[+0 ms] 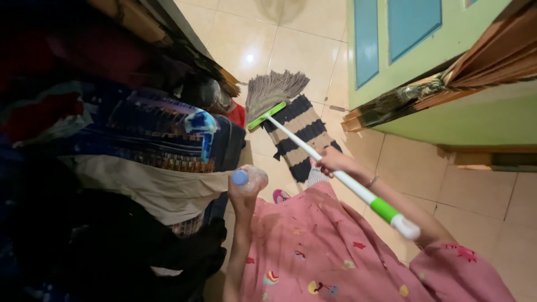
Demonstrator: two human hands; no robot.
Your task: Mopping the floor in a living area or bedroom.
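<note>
**One mop, one bottle, two hands**

We count one mop (pixel 313 151) and one clear plastic bottle (pixel 250 180) with a blue cap. Our right hand (pixel 331 161) is closed around the mop's white handle, just past centre toward three o'clock; the green grip juts toward five o'clock. The grey string head (pixel 273 89) lies on the tiled floor (pixel 475 190) at twelve o'clock, touching one striped mat (pixel 302 134). Our left hand (pixel 244 197) grips the bottle from below, near centre. One heap of clothes (pixel 134 145) fills nine o'clock; one green door (pixel 403 39) stands at one o'clock.
</note>
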